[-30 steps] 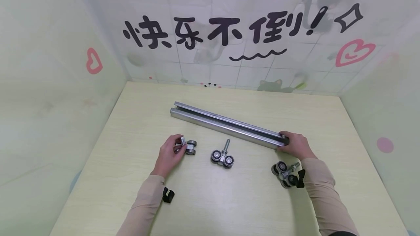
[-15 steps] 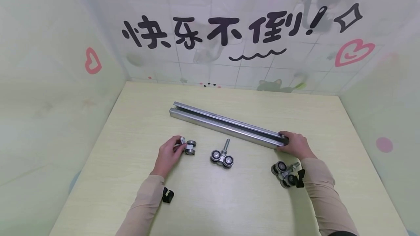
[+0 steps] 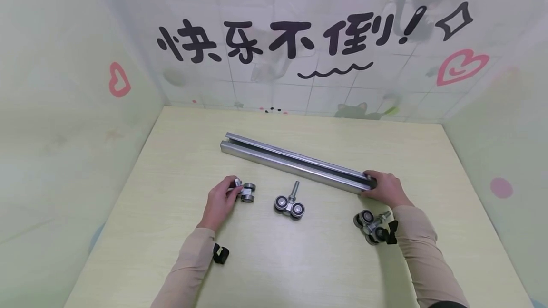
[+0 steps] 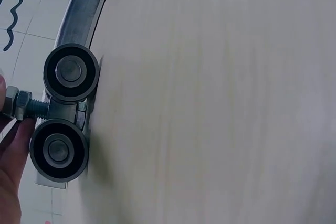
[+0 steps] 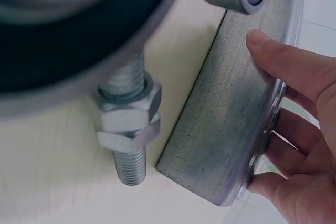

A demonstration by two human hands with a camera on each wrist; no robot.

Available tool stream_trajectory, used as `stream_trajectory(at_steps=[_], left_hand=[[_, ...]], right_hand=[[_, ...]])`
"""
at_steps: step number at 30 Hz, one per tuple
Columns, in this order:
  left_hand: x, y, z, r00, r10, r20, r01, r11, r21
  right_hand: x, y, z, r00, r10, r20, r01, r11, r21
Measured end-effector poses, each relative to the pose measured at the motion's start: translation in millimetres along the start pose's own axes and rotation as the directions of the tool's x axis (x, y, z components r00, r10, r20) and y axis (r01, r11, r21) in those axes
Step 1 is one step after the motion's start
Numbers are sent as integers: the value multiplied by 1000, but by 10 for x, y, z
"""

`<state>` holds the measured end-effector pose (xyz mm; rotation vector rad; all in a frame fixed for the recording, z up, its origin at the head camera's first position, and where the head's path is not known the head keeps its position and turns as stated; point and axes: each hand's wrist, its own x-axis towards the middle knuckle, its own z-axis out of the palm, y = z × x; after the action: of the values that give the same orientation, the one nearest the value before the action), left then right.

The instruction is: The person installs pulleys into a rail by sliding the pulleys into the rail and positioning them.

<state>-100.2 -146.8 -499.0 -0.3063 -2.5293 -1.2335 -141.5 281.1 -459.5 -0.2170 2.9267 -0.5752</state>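
Near the middle left of the table, my left hand [image 3: 217, 205] pinches a roller trolley [image 3: 248, 193] by its threaded bolt. The left wrist view shows that trolley's dark-rimmed wheels [image 4: 59, 151] and the nuts [image 4: 21, 103] at the fingertips. A grey metal C-channel rail [image 3: 291, 168] lies slantwise, its slot facing up. My right hand [image 3: 387, 190] grips the rail's right end, with the thumb on its side wall [image 5: 210, 114] in the right wrist view. Between the hands lies a second trolley [image 3: 289, 206], bolt pointing away.
Another trolley, or trolleys, [image 3: 367, 226] sits beside the right wrist, partly behind a black strap piece [image 3: 392, 233]. A black strap end [image 3: 220, 254] shows at the left wrist. Printed walls enclose the pale wooden table [image 3: 274, 270] at the back and sides.
My left fingers have shifted slightly on the bolt, which now shows less between them. The right hand and rail stay put.
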Motion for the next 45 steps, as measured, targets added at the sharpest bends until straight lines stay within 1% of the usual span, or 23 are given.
stream_trajectory(at_steps=[13,18,20,23,30,38,45], left_hand=[[28,-7,2,1000,12,-17,-12,999,-30],[66,-12,-8,998,36,-45,-37,999,-38],[83,-18,-16,998,33,-54,-35,999,-41],[107,-23,-31,998,17,-63,-20,999,-44],[155,-24,-68,997,-45,-56,41,997,-65],[200,-74,-102,994,-61,-86,57,997,-47],[237,-115,-133,990,-100,-101,92,992,-82]], right_hand=[[5,-3,-22,1000,-2,-3,2,1000,-4],[5,1,-19,1000,-7,-5,7,1000,-4],[9,0,-18,1000,-6,-5,6,1000,-2],[14,-2,-18,1000,-3,-3,3,1000,-3],[15,-6,-12,1000,7,10,-7,1000,1],[16,-8,-5,1000,-4,3,4,1000,-5],[-2,-13,-8,1000,0,4,0,1000,-4]])
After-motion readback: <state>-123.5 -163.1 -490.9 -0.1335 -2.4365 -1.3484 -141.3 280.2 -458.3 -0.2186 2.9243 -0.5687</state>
